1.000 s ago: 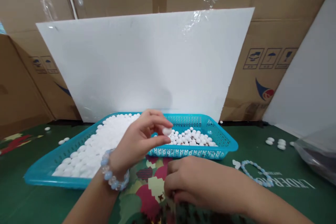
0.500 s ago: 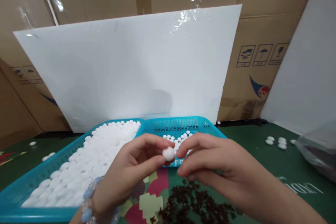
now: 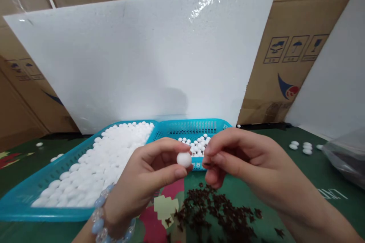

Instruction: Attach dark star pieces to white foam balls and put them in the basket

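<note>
Seemingly pinch-tight — right hand (image 3: 246, 159), curled.

Smooth matt ball (image 3: 184, 160), plastic basket (image 3: 42, 215)

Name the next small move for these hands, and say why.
Most likely, ease the small dark piece toward the white ball: the right hand pinches the piece, the left hand holds the ball beside it, and a narrow gap separates the two.

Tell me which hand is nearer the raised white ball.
Left: the left hand pinches the white ball between thumb and fingers; the right hand is just to its right, not touching it.
</note>
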`<state>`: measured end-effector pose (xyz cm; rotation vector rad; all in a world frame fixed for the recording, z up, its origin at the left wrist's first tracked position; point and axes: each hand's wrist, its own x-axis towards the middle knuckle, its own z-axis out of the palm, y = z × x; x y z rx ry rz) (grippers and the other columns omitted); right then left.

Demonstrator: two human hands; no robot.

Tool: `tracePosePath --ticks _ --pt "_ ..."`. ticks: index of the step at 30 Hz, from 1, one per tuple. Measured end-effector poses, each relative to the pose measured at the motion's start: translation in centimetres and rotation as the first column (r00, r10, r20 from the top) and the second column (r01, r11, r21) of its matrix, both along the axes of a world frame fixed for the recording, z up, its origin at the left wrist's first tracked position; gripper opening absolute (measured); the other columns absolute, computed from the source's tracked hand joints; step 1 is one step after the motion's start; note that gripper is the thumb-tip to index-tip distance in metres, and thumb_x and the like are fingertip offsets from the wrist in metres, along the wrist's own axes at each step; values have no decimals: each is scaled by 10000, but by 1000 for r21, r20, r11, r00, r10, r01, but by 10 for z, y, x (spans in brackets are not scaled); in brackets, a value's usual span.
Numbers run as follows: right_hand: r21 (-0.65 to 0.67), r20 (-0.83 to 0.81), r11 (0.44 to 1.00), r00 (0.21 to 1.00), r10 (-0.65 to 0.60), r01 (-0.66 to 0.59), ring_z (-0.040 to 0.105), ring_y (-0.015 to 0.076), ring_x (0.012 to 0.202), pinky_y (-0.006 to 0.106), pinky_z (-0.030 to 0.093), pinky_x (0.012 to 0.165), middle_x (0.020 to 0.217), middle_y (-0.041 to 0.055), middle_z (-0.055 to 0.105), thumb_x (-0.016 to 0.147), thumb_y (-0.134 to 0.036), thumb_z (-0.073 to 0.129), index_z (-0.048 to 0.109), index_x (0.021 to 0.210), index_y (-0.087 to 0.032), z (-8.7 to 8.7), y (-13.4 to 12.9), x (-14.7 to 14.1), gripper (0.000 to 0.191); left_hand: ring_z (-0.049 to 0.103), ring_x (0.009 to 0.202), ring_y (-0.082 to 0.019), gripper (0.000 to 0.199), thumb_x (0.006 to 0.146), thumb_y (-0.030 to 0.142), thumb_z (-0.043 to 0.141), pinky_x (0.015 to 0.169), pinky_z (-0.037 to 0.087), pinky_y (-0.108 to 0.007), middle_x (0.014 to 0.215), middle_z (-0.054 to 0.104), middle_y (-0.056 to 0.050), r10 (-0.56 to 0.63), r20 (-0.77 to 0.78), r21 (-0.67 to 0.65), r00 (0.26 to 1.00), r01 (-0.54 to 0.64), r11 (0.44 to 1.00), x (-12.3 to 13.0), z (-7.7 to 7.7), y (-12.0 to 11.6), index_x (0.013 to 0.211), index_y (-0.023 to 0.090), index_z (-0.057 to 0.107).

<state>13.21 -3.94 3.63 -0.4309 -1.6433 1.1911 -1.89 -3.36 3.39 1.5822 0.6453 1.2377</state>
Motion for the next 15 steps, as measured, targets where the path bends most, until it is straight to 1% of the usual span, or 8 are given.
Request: tracePosePath --ticks 2,5,9,10,12,15 --pt "-79 -67 995 996 56 -61 517 8 477 57 442 452 529 -60 522 647 -48 452 543 623 -184 -1 2 -2 166 510 557 -70 202 533 79 576 500 432 -134 606 575 32 8 0 11 1000 -8 1000 0 1 0 635 250 613" --pt "-196 -133 967 981 139 -163 523 16 482 63 449 452 517 -50 529 606 -41 499 570 574 -170 -1 4 -3 151 523 561 -89 193 519 85 585 501 447 -162 614 590 29 31 0 10 1000 -31 999 0 1 -1 615 250 616" --pt "-307 -188 906 952 243 -292 531 12 496 63 447 475 536 -51 548 579 -70 543 580 593 -168 0 4 -3 105 544 543 -86 176 536 107 586 488 451 -140 564 610 38 14 37 -85 999 -11 996 -2 0 -1 627 255 614" --pt "-323 -202 895 946 252 -307 530 9 495 61 444 476 538 -57 548 566 -57 549 576 590 -168 0 3 -3 118 550 545 -83 173 545 113 583 490 451 -129 564 614 44 -3 58 -108 998 9 994 -2 0 0 635 257 613" --pt "-332 -230 891 943 241 -309 525 3 479 56 436 459 526 -70 540 544 -10 545 560 566 -167 -1 2 -5 158 554 544 -70 173 554 114 580 485 444 -101 576 620 56 -28 91 -147 995 42 988 -2 0 0 641 259 611" --pt "-306 -241 911 948 208 -277 515 2 452 56 428 431 500 -76 523 547 32 509 536 531 -159 -3 -1 -9 193 540 525 -46 170 547 116 587 461 425 -69 586 618 68 -37 95 -155 995 52 987 -2 0 0 640 256 613"
